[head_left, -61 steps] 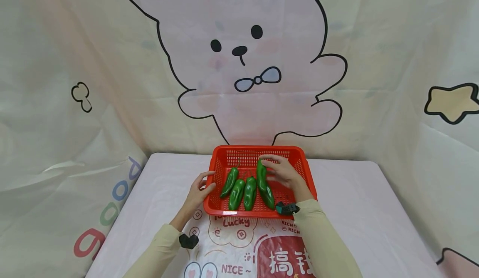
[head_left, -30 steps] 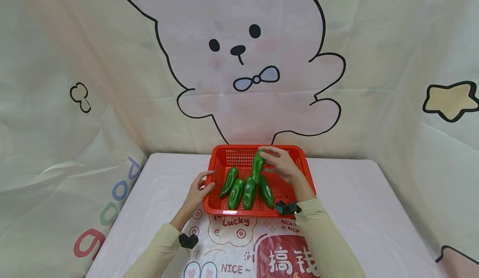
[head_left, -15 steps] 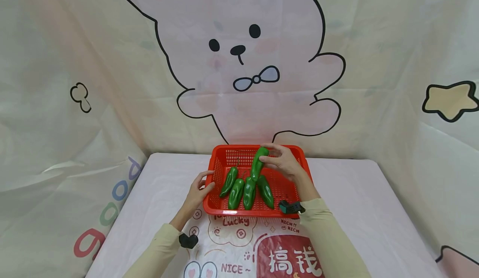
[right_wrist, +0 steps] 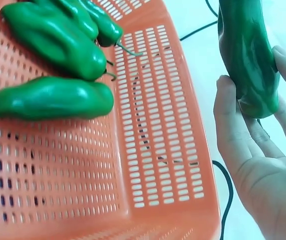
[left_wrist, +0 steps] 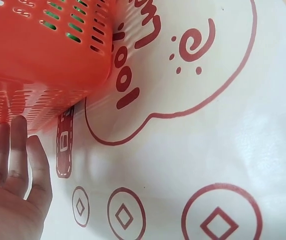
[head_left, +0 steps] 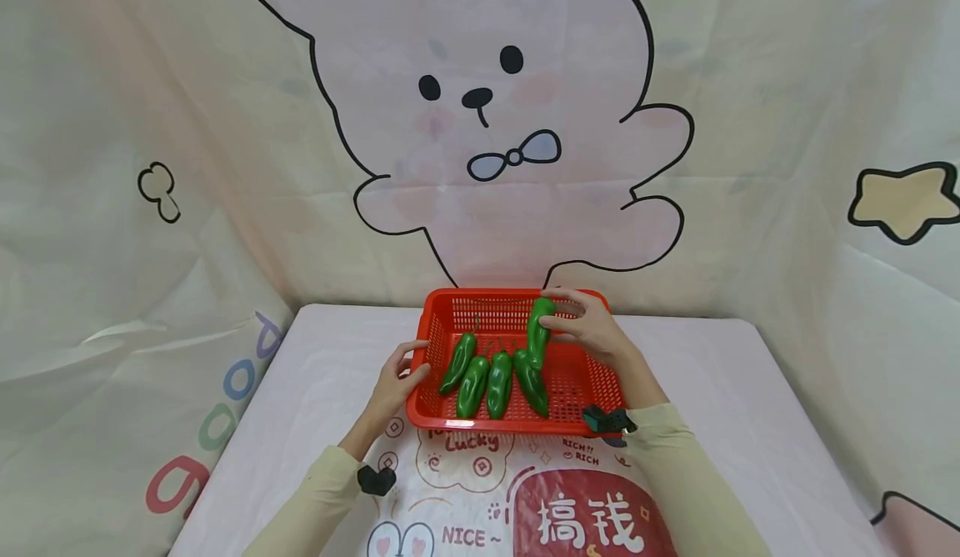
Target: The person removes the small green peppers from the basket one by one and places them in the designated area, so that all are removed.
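My right hand pinches a long green pepper near its upper end, thumb on one side and fingers on the other. In the right wrist view this glossy pepper appears upright, apart from the basket wall. Below, several more green peppers lie side by side in the red plastic basket. The held pepper's lower tip overlaps the rightmost lying pepper in the head view. At the basket's left rim, my left hand rests with spread fingers; three fairly straight fingers show against the outer wall.
The basket stands on a white table cover printed with red lettering. A printed cloth wall rises close behind it. Dark cables run beyond the basket rim in the right wrist view.
The right hand has taken a pepper, first tilted above the middle of the lying peppers, and carried it rightward, where it stands more upright. The left hand has stayed at the rim.
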Tool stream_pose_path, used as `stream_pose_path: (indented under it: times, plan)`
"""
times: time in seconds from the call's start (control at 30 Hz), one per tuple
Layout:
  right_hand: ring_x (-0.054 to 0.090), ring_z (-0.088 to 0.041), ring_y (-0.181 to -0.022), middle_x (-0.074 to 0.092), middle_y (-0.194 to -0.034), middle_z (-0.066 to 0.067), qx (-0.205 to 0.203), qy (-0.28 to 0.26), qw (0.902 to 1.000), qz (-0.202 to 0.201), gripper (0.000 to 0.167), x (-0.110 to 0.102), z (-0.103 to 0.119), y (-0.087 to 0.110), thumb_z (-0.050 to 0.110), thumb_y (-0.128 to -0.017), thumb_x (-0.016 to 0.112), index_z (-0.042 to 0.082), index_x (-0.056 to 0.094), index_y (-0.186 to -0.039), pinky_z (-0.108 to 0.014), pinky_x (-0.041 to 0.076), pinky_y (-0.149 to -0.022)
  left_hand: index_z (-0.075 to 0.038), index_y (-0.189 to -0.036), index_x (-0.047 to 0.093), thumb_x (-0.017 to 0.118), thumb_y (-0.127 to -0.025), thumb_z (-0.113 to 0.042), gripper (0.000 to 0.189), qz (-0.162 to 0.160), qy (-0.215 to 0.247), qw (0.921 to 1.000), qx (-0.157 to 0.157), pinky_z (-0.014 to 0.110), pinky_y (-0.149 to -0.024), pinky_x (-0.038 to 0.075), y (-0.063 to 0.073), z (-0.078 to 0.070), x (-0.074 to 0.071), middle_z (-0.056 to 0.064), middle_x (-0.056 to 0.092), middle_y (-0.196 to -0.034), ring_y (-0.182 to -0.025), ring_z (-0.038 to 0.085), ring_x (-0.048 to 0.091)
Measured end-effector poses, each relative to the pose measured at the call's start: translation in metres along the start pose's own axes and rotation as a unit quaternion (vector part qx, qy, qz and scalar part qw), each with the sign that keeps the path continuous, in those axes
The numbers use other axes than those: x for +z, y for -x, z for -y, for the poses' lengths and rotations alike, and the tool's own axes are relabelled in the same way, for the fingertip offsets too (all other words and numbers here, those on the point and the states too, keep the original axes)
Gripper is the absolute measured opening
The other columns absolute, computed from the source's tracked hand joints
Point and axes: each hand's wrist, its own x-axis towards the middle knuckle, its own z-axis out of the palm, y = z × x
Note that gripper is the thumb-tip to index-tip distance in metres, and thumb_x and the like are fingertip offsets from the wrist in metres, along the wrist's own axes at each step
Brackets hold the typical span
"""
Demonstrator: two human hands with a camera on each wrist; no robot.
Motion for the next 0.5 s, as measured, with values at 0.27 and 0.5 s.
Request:
stream_pose_path:
  times: [0.27, 0.5]
  plan:
    - [0.068, -0.023, -0.097, 0.054, -0.128, -0.026, -0.006, 0.001, 0.9999, -0.016, 0.056, -0.022, 0.000, 0.020, 0.005, -0.099, 0.067, -0.006, 0.041, -0.147, -0.060, 0.051, -0.092, -0.002, -0.145, 0.048, 0.062, -0.101, -0.005, 0.046, -0.007, -0.017, 0.9998, -0.004, 0.059, -0.083, 0.056, -0.001, -0.005, 0.002, 0.029, 0.055, -0.121, -0.108, 0.053, 0.058]
    - [0.066, -0.025, -0.101, 0.056, -0.126, -0.025, 0.006, 0.002, 0.9998, -0.020, 0.052, -0.032, 0.000, 0.037, 0.006, -0.097, 0.069, -0.001, 0.047, -0.143, -0.043, 0.057, -0.088, 0.001, -0.144, 0.047, 0.062, -0.100, -0.002, 0.047, -0.007, -0.013, 0.9999, -0.009, 0.056, -0.082, 0.057, -0.002, -0.006, 0.002, 0.032, 0.054, -0.121, -0.109, 0.055, 0.057]
